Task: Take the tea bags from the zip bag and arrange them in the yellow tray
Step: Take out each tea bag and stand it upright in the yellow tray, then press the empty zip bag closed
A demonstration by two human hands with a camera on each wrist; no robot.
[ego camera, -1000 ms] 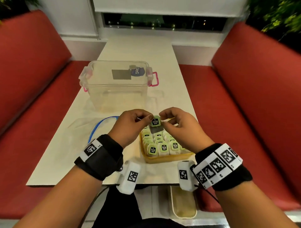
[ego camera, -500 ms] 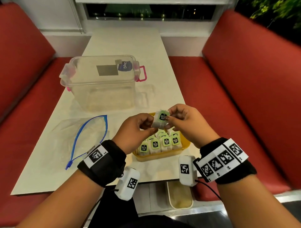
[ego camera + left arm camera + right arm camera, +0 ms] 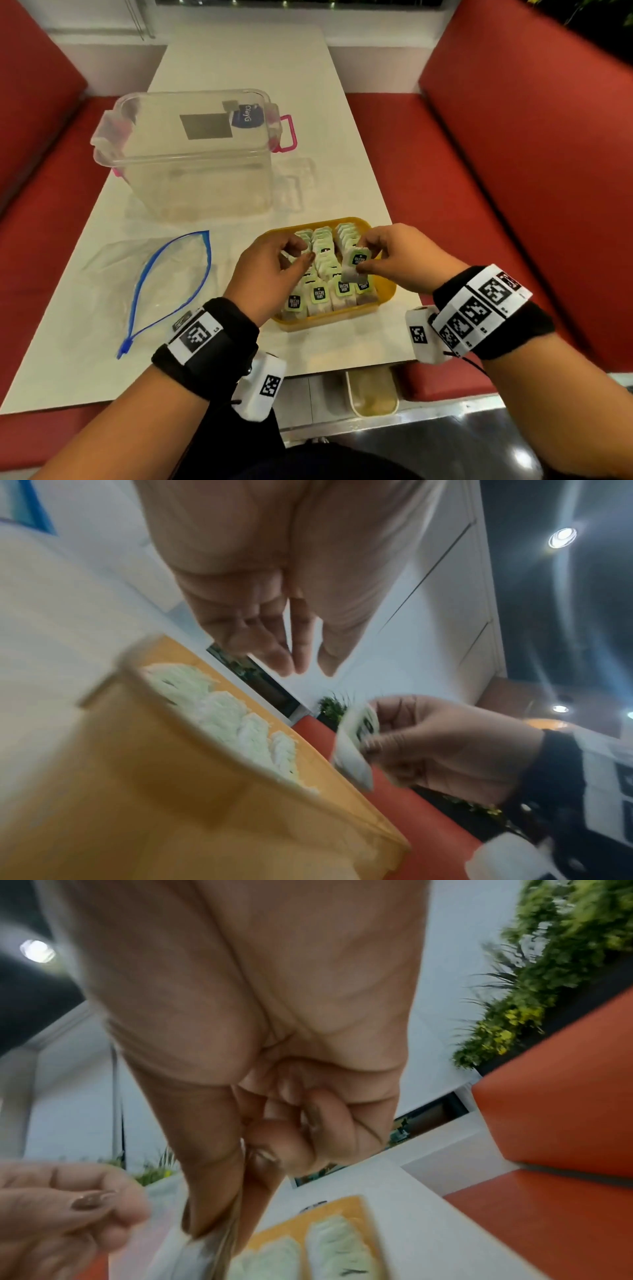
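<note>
The yellow tray (image 3: pixel 385 291) sits near the table's front edge, holding rows of green-tagged tea bags (image 3: pixel 318 294). My right hand (image 3: pixel 364 260) pinches one tea bag (image 3: pixel 356 262) by its top, above the tray's right rows; the left wrist view shows the same tea bag (image 3: pixel 356 739) in that hand. My left hand (image 3: pixel 298 255) hovers over the tray's left rows with loosely bent fingers (image 3: pixel 284 656) and holds nothing. The zip bag (image 3: pixel 154 274) lies flat to the left of the tray, its blue zip open; I see nothing inside it.
A clear plastic box (image 3: pixel 191 150) with pink latches stands behind the zip bag and tray. Red bench seats (image 3: pixel 513 171) run along both sides of the white table (image 3: pixel 239 61). The tray is close to the table's front right corner.
My left hand has let go of the tea bag that both hands held. The right hand alone now carries it, lower and over the tray's right side.
</note>
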